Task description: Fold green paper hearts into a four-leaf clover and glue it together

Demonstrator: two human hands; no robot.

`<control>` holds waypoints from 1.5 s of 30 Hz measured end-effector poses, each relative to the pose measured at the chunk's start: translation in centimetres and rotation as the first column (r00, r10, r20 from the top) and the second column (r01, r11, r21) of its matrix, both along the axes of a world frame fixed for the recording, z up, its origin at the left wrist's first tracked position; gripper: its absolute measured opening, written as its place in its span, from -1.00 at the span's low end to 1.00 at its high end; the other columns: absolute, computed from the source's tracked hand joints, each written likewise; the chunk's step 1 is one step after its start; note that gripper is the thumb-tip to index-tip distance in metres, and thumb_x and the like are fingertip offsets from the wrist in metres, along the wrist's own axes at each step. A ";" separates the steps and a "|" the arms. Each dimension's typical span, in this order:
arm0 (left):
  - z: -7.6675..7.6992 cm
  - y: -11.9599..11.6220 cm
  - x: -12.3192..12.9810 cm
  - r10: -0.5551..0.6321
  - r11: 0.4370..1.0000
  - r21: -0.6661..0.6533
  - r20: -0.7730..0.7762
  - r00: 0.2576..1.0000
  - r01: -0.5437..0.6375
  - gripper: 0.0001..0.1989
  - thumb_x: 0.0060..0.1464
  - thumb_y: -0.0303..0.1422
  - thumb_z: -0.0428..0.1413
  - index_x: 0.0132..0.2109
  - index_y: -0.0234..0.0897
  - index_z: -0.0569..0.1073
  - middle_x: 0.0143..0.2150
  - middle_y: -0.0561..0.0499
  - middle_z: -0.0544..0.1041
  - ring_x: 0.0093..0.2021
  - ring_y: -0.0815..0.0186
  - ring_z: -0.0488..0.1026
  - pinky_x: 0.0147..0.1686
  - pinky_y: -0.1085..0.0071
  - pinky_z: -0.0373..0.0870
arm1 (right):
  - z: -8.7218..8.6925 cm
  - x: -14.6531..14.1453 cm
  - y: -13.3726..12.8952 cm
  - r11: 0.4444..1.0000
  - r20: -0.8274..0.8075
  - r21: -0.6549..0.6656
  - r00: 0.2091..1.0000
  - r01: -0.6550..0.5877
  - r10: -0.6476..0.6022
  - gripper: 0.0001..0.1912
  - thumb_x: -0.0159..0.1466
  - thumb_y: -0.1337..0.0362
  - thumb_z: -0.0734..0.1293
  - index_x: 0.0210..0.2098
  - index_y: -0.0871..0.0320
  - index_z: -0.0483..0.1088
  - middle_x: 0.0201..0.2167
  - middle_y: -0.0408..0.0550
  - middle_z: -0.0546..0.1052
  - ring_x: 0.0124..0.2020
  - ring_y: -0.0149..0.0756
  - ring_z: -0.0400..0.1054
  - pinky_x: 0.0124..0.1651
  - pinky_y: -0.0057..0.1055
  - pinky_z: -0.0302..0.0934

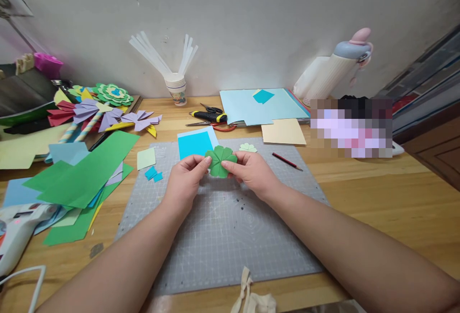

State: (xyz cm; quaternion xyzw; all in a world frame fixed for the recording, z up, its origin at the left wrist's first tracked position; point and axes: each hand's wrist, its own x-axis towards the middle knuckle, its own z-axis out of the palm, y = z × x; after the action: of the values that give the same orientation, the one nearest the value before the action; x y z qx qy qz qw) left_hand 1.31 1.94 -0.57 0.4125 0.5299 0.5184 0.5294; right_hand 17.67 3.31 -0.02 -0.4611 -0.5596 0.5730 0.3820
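Observation:
A green paper flower (219,162) with rounded petals and crease lines is held up between both hands. My left hand (189,174) pinches its left edge between thumb and fingers. On the other side, my right hand (253,173) grips the right edge, thumb lying over a petal. Beneath them lies a grey cutting mat (223,236). Just behind the right hand is a pale green paper flower (247,147). Bright blue paper (196,145) rests behind the left hand, and small blue paper pieces (154,174) lie to its left.
Green paper sheets (88,171) and a glue gun (21,226) are on the left, near finished paper flowers (115,95). Scissors (212,125), a cutter (208,115) and a paper cup (176,88) with white strips stand behind. A pencil (287,161) and bottle (332,71) are right.

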 end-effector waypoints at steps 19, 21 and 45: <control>0.5 0.0 0.2 0.001 1.000 0.008 0.045 0.999 -0.001 -0.75 -0.20 -0.21 0.30 -0.41 -0.26 0.47 -0.52 0.13 0.43 -0.55 0.45 0.26 -0.49 0.49 0.17 | -0.3 0.1 0.1 1.000 -0.006 0.004 1.000 0.008 -0.008 -0.77 0.08 0.12 0.36 -0.50 0.18 0.39 -0.62 -0.21 0.37 -0.64 -0.49 0.12 -0.55 -0.48 -0.01; 0.3 0.0 0.1 0.000 1.000 0.023 0.049 0.999 -0.001 -0.76 -0.18 -0.21 0.29 -0.41 -0.25 0.45 -0.51 0.14 0.42 -0.53 0.44 0.28 -0.48 0.50 0.16 | -0.3 0.1 0.1 1.000 -0.014 0.003 1.000 0.009 -0.008 -0.77 0.08 0.12 0.36 -0.49 0.18 0.39 -0.62 -0.21 0.37 -0.63 -0.49 0.12 -0.54 -0.48 -0.01; 0.2 0.2 0.1 -0.001 0.999 0.033 0.051 0.999 -0.001 -0.76 -0.19 -0.26 0.31 -0.44 -0.28 0.43 -0.53 0.15 0.40 -0.52 0.47 0.26 -0.45 0.52 0.19 | 0.1 0.0 0.0 1.000 -0.032 -0.020 0.999 0.005 -0.005 -0.77 0.09 0.17 0.37 -0.57 0.18 0.34 -0.66 -0.25 0.34 -0.65 -0.52 0.08 -0.54 -0.48 -0.05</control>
State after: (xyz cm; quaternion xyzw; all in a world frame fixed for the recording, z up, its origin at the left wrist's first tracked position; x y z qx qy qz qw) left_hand 1.37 2.10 -0.40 0.4078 0.5076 0.5375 0.5359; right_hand 17.69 3.32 0.05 -0.4571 -0.5464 0.5850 0.3877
